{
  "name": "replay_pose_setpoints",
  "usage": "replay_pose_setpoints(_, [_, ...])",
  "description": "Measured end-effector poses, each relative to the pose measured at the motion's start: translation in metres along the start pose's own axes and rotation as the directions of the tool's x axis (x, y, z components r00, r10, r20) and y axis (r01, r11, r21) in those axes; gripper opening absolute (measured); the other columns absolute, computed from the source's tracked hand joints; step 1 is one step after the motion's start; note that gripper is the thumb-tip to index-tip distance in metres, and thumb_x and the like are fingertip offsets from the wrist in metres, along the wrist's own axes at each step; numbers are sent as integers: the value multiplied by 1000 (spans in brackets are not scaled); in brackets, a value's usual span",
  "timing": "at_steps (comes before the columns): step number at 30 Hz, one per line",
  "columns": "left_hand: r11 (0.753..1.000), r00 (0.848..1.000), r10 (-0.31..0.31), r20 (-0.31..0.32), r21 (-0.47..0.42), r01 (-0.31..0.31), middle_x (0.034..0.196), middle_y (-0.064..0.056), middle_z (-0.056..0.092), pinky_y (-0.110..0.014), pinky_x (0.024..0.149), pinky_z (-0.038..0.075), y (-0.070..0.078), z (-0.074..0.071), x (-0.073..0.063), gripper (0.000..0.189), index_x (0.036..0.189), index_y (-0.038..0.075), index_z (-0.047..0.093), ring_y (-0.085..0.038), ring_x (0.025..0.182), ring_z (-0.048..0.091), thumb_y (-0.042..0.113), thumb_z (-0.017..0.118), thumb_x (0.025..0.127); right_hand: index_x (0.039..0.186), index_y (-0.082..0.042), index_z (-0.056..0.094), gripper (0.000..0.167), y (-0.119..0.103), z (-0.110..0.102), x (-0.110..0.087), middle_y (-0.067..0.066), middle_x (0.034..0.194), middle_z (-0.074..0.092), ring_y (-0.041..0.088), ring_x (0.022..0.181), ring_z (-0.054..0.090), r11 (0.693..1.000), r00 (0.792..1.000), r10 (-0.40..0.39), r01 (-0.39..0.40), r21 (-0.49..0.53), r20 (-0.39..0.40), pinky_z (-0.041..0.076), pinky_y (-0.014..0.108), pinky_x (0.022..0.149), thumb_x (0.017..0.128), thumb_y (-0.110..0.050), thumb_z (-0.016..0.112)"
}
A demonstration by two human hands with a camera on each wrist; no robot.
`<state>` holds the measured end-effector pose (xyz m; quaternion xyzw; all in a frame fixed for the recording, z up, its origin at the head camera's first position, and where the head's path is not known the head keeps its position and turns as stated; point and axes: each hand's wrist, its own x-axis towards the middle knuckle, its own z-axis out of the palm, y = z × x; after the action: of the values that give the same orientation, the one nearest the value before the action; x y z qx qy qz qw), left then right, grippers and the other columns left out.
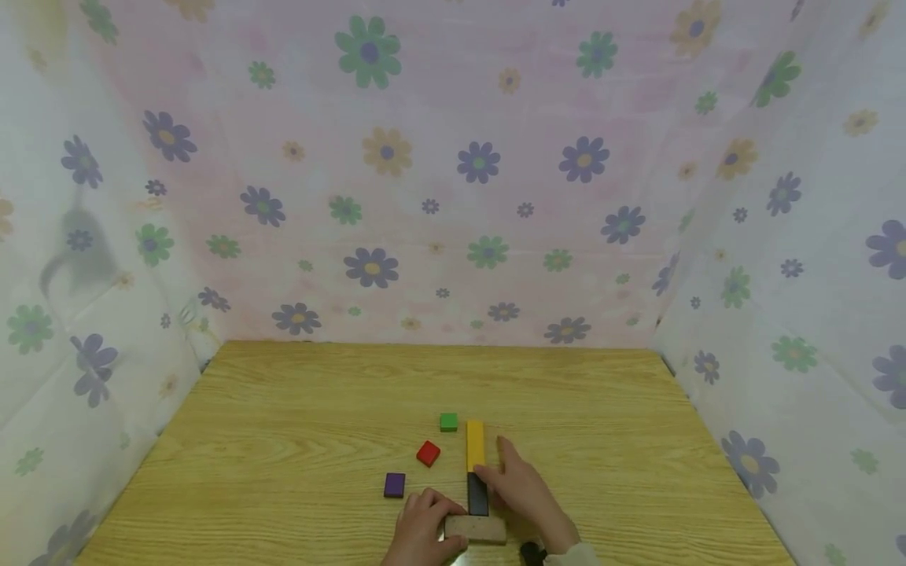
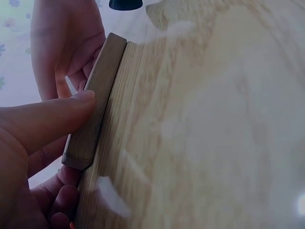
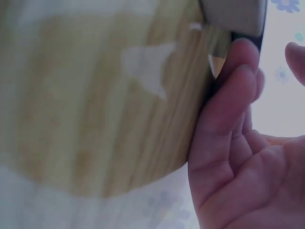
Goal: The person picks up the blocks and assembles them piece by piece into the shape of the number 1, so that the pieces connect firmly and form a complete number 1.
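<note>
Nearest, the left hand (image 1: 422,525) pinches the beige block (image 1: 481,530) between thumb and fingers, at whose two o'clock the right hand (image 1: 525,489), loosely open, touches the black block (image 1: 477,499), with the yellow block (image 1: 475,444) beyond toward twelve, seemingly an aligning step which next calls for gentle pressing, no writing being readable.

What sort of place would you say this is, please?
Probably a screened-off tabletop workspace: flowered sheeting surrounds three sides of a wood-grain table, where a yellow block lies among others.

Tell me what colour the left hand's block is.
The block is tan, clearest in the head view.
</note>
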<state>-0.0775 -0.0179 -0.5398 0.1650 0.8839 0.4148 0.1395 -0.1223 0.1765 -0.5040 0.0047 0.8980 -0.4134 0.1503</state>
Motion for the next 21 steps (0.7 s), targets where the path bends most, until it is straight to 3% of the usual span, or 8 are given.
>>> replay_pose_setpoints(5, [1000,1000,-6,-4,7,6,88,12,41,-31,65,26,1,0,-1,26,96,32,62,-12,79,32,42,68,72,137,1,26,79,5,2,-9,0,67,51,13,53,47,999,1000,-14,13,38,4,35,28,48,83,-50,53])
replay_pose_setpoints(16, [999,999,4,-31,38,-3,89,14,40,-32,67,26,3,2,-1,28,97,32,62,-11,81,32,43,67,72,128,2,42,72,17,5,-29,1,82,50,15,69,46,999,999,-35,34,18,19,36,29,56,79,-48,60])
replay_pose_setpoints(21, [999,999,2,-37,52,0,89,14,40,-32,67,27,3,2,-1,29,98,32,62,-11,81,32,44,67,72,123,-2,49,66,20,6,-38,2,85,49,17,72,44,999,999,-2,0,47,53,35,31,58,76,-46,64])
